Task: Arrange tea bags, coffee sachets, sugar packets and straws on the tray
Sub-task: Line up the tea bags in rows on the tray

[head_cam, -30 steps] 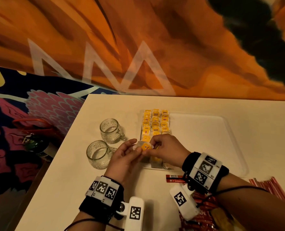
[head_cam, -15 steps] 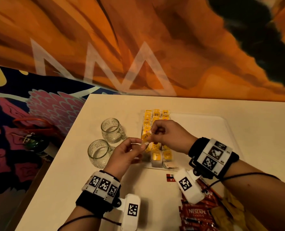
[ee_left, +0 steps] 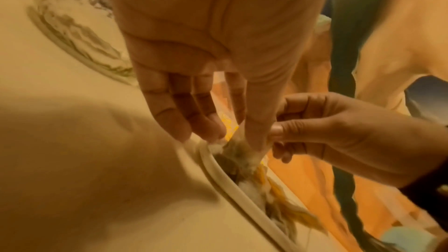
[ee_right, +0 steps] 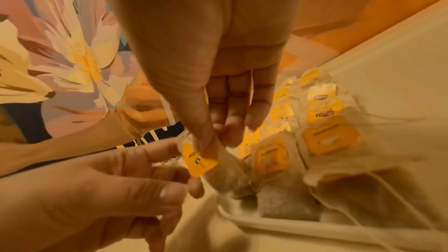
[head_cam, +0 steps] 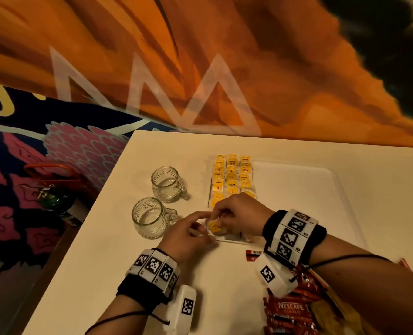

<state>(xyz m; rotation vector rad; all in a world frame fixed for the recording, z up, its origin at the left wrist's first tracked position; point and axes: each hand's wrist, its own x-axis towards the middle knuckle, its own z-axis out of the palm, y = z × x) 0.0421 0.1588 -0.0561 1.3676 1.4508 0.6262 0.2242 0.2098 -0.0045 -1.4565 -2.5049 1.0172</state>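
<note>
So the tea bags (head_cam: 232, 176) already fill neat rows on the tray (head_cam: 321, 189) — both hands, right hand (head_cam: 239, 213) and left hand (head_cam: 188, 235), pinch one more tea bag (ee_right: 201, 162) at its near corner. Coffee sachets (head_cam: 289, 310) wait on the table (head_cam: 104, 262), looks maybe a third done.

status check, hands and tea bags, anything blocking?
Left hand and right hand both pinch one tea bag over the tray's near-left corner. Tea bag rows fill the left side. Coffee sachets off tray. Nothing blocking.
</note>
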